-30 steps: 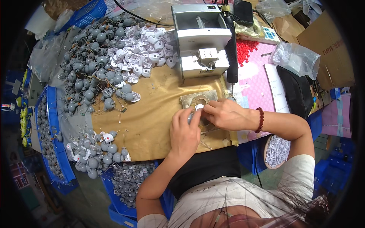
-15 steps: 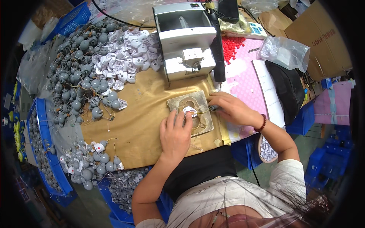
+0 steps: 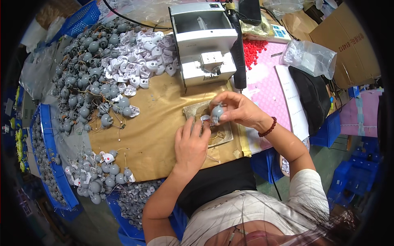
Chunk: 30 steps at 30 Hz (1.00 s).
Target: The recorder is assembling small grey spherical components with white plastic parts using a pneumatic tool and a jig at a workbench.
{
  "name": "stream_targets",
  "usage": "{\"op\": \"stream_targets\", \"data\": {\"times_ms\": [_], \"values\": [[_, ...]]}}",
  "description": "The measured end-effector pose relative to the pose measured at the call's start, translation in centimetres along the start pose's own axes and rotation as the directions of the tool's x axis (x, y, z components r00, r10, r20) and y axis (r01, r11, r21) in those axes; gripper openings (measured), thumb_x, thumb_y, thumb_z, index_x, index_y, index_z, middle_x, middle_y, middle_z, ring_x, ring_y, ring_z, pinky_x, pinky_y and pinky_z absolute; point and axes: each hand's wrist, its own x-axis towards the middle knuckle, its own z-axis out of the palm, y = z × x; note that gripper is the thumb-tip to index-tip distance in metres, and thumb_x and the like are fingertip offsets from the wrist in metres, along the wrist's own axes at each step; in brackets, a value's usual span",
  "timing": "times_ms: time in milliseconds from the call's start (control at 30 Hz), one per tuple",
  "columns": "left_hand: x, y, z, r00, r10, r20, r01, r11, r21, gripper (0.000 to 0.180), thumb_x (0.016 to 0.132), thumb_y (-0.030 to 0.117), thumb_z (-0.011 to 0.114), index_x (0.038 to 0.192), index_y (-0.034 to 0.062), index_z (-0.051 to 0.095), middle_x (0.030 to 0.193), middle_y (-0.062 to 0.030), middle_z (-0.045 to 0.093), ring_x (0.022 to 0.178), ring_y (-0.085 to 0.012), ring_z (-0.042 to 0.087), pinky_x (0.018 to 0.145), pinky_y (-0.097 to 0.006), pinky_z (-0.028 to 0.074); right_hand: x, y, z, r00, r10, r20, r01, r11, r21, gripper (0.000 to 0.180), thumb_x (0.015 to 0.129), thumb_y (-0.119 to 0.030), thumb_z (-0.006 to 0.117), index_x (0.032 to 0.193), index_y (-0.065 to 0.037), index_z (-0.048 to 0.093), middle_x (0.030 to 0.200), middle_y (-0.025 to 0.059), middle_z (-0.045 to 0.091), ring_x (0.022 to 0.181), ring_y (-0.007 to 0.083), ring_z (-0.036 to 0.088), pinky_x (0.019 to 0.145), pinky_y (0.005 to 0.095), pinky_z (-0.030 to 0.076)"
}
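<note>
A square fixture block [image 3: 223, 138] with a rounded hollow lies on the brown table cover. A small white plastic shell [image 3: 205, 117] sits in its hollow, partly hidden by my fingers. My left hand [image 3: 192, 143] rests over the block's left side, fingers bent and closed on the shell. Above the block's right part, my right hand [image 3: 240, 110] pinches a glossy grey ball-shaped part [image 3: 217, 113] between thumb and fingers. Thin wires show near the shell, but their ends are hidden.
A silver screw-feeding machine [image 3: 205, 41] stands behind the block, with a black electric screwdriver [image 3: 238, 57] hanging beside it. Heaps of grey ball parts [image 3: 84, 80] and white shells [image 3: 150, 53] lie left. Red pieces [image 3: 254, 51], a paper sheet [image 3: 292, 100] and a black pouch [image 3: 310, 98] are right.
My right hand has moved left from the block's right edge, lifting the grey ball part over the block beside the shell. My left hand stays nearly in place.
</note>
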Motion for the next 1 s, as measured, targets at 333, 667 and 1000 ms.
{"op": "stream_targets", "data": {"times_ms": [333, 667, 1000], "values": [[0.0, -0.6, -0.1, 1.0, -0.026, 0.015, 0.027, 0.995, -0.101, 0.031, 0.076, 0.011, 0.072, 0.106, 0.0059, 0.068, 0.112, -0.009, 0.062, 0.119, -0.0271, 0.056, 0.094, -0.042, 0.045, 1.1, -1.4, 2.1, 0.98, -0.16, 0.122, 0.158, 0.237, -0.958, 0.048, 0.081, -0.011, 0.08, 0.124, -0.005, 0.059, 0.106, 0.0136, 0.062, 0.1, 0.0303, 0.061, 0.085, 0.0381, 0.052], [3.1, -0.2, 0.0, 0.981, -0.191, 0.016, 0.191, 0.964, -0.188, 0.037, 0.076, 0.011, 0.075, 0.111, 0.0076, 0.062, 0.102, -0.0084, 0.061, 0.1, -0.0298, 0.058, 0.083, -0.042, 0.047, 1.4, -1.1, 0.8, 0.761, -0.556, 0.334, 0.356, -0.072, -0.932, 0.054, 0.081, -0.009, 0.078, 0.13, -0.002, 0.055, 0.128, 0.0166, 0.055, 0.118, 0.0325, 0.053, 0.096, 0.0393, 0.046], [2.6, -0.1, 0.9, 0.98, -0.198, -0.033, 0.185, 0.955, -0.231, 0.036, 0.077, 0.009, 0.075, 0.11, 0.0048, 0.063, 0.099, -0.0097, 0.061, 0.095, -0.0307, 0.057, 0.079, -0.041, 0.05, 6.1, -5.5, -6.8, 0.678, -0.623, -0.39, 0.126, 0.622, -0.773, 0.058, 0.092, -0.015, 0.073, 0.138, 0.001, 0.043, 0.101, 0.0057, 0.065, 0.086, 0.0101, 0.063, 0.074, 0.0255, 0.053]]}}
